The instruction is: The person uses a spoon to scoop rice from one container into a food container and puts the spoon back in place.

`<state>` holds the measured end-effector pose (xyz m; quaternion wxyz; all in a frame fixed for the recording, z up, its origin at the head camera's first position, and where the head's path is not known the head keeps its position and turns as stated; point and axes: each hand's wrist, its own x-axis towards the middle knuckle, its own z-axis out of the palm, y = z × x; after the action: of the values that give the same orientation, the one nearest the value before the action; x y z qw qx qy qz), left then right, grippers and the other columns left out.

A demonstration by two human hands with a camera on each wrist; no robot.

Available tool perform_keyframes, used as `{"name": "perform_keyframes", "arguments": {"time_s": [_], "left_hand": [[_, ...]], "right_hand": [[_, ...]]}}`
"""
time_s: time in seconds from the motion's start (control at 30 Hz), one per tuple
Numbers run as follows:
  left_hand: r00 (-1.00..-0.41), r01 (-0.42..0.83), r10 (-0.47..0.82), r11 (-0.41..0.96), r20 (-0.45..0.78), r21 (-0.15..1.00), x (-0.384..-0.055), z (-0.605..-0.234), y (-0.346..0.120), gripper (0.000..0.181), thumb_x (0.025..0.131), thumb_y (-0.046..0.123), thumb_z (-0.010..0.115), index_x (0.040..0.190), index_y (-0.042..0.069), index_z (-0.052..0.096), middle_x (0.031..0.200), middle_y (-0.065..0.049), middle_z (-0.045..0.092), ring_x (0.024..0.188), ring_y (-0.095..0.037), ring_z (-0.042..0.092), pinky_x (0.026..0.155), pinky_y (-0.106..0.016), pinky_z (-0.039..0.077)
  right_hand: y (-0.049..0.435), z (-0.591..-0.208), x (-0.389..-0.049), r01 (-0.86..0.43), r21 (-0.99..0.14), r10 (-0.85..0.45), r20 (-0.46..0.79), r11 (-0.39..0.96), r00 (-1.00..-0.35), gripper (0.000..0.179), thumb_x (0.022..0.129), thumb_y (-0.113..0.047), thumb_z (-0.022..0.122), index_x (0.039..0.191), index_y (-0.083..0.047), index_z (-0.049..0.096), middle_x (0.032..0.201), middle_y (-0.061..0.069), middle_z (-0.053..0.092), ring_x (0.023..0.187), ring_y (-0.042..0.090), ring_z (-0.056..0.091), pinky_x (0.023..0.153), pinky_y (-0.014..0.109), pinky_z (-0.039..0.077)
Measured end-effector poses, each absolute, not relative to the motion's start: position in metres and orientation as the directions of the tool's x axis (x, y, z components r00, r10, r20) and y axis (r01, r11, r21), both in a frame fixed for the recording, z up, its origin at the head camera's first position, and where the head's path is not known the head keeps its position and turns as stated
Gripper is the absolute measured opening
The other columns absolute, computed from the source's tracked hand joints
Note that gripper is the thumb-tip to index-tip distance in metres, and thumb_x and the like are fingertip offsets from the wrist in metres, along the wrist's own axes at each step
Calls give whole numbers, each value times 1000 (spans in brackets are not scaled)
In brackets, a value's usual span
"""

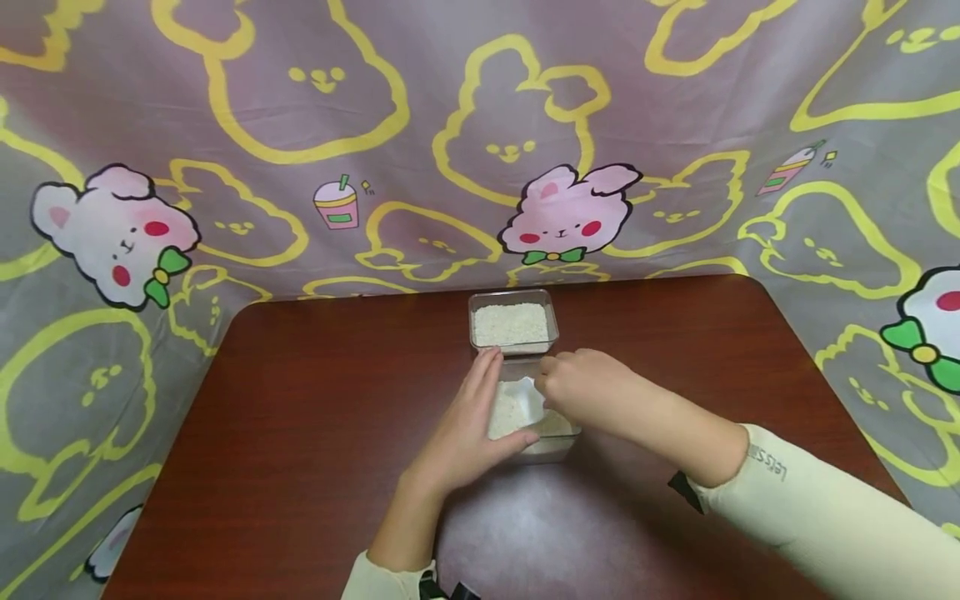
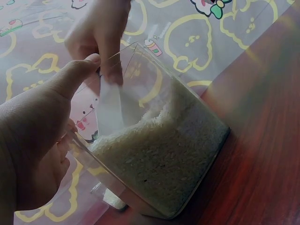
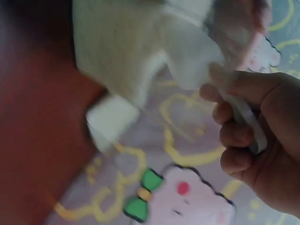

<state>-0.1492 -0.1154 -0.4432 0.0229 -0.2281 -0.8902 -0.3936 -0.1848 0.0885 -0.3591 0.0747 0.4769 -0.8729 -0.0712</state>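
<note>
A clear, straight-sided container (image 1: 546,452) partly filled with white rice (image 2: 150,154) stands on the table in front of me. My left hand (image 1: 474,429) holds it at its left side, thumb over the near rim and fingers along the outer wall. Curled round the handle of a white scoop (image 3: 190,54), my right hand (image 1: 588,385) is over the container's right part. The scoop's blade dips into the rice, which slopes up beside it in the left wrist view. Part of the handle is hidden inside the right fist.
A second clear container (image 1: 554,321), also with rice in it, stands just behind the first. Both are on a dark red-brown wooden table (image 1: 322,433). A patterned curtain (image 1: 420,100) hangs behind the table and along its sides.
</note>
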Motion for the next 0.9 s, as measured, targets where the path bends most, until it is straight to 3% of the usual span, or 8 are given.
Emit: {"name": "perform_keyframes", "arguments": {"time_s": [0.17,0.4,0.67,0.9], "left_hand": [[-891,432,395,586,224,686,-150,-444,-115,106,82,47,76,159,15,10,165,5,8,152,-11,7,121,-43,22],[-891,432,395,589,223,683,-150,-443,-115,105,83,50,74,159,15,10,165,5,7,152,-11,6,121,-44,22],[-897,415,392,586,204,696,-149,-441,-116,104,83,49,74,159,17,10,165,6,6,152,-12,6,121,-46,22],[-897,415,395,598,199,686,-149,-442,-115,105,84,49,74,159,16,9,165,5,7,152,-14,7,120,-47,22]], "right_hand": [[78,-376,-188,-849,73,-852,39,524,-523,17,82,-23,78,82,-7,71,79,3,63,70,21,64,62,36,55],[80,-370,-187,-814,-100,-818,2,572,-575,10,85,-20,74,86,-10,71,81,1,66,73,21,66,66,39,55],[96,-365,-189,-786,-272,-806,60,555,-589,10,86,-19,74,81,-15,67,77,-5,63,68,8,57,62,32,51],[118,-365,-189,-723,-406,-760,98,560,-643,10,89,-18,72,97,-11,74,91,-5,69,82,6,62,73,31,55]]}}
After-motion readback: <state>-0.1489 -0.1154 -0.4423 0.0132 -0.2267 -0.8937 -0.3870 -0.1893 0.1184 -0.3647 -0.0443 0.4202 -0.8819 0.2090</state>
